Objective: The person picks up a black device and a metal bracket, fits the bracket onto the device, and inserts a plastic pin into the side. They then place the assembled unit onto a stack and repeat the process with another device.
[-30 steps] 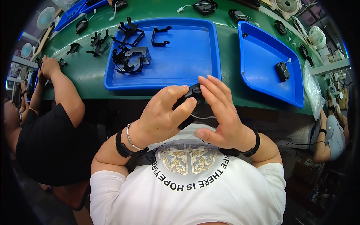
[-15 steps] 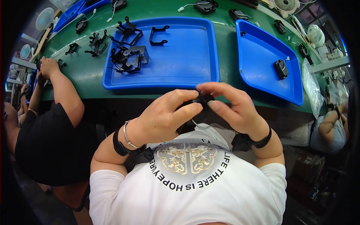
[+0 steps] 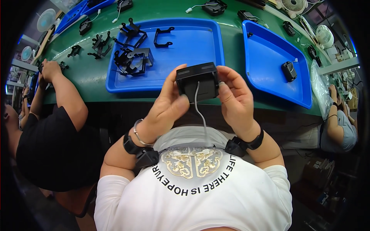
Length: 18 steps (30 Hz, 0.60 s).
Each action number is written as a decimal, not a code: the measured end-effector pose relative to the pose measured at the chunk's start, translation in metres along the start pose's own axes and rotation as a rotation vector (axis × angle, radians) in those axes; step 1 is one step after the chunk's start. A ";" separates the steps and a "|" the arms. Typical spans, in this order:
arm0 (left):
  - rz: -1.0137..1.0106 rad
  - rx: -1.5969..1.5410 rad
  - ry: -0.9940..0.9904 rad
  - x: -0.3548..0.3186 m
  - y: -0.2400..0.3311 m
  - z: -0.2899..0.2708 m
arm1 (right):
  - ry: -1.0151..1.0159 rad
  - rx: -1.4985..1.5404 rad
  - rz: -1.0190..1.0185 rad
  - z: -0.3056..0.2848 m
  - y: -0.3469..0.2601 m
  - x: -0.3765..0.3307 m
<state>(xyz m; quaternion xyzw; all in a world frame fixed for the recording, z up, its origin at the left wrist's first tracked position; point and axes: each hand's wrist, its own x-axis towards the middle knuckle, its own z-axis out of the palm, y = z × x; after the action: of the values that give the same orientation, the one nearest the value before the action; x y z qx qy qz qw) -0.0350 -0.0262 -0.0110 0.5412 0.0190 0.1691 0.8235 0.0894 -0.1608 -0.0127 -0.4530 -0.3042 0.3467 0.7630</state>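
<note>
Between my hands I hold up a black box-shaped device in a bracket (image 3: 197, 73), with a thin grey cable (image 3: 199, 109) hanging from its near side. My left hand (image 3: 167, 101) grips its left side, thumb on the near face. On its right side, my right hand (image 3: 236, 95) pinches it between thumb and fingers. The device is raised over the near edge of a large blue tray (image 3: 189, 36). Black U-shaped brackets (image 3: 133, 61) lie heaped in that tray's left part, and a single bracket (image 3: 163, 37) lies apart from them.
A second blue tray (image 3: 266, 44) on the right holds a small black device (image 3: 289, 71). Further devices with white-plugged cables (image 3: 214, 7) lie along the far side of the green table (image 3: 86, 79). A co-worker in black (image 3: 58, 146) sits at left; another person (image 3: 335, 125) is at right.
Both hands have lifted the black device up and away from my body. It has turned, so its bracket and hanging cable now show.
</note>
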 end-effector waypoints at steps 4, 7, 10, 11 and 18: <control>0.077 0.105 0.128 0.000 -0.015 -0.005 | -0.053 -0.082 -0.006 0.004 0.006 0.000; 0.111 0.178 0.134 -0.001 -0.016 -0.007 | -0.145 -0.176 0.031 0.002 0.008 -0.001; 0.109 0.186 0.128 -0.001 -0.011 -0.005 | -0.143 -0.205 0.003 0.002 0.015 -0.003; 0.109 0.185 0.128 -0.001 -0.011 -0.004 | -0.142 -0.206 0.003 0.001 0.016 -0.002; 0.451 0.762 0.066 -0.005 -0.014 0.005 | -0.100 0.079 0.065 -0.008 0.030 -0.007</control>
<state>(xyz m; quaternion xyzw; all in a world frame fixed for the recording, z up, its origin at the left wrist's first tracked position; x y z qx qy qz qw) -0.0351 -0.0367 -0.0219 0.7911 -0.0122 0.3428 0.5065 0.0841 -0.1597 -0.0444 -0.4143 -0.3130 0.4052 0.7524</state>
